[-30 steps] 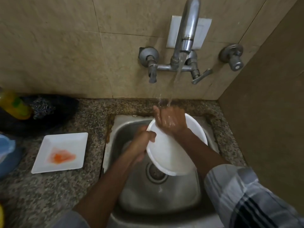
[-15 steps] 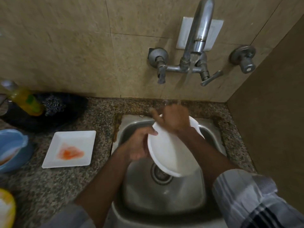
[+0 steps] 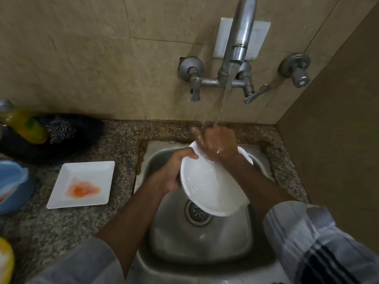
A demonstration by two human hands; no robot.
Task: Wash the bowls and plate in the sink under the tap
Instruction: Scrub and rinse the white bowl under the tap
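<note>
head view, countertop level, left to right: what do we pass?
Blue bowl → yellow bottle → square white plate with an orange smear → left hand gripping the rim → round white dish over the sink → striped sleeve.

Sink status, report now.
Left hand grips round white bowl rim. Right hand rubs inside under running water. Stained square white plate waits on counter.
</note>
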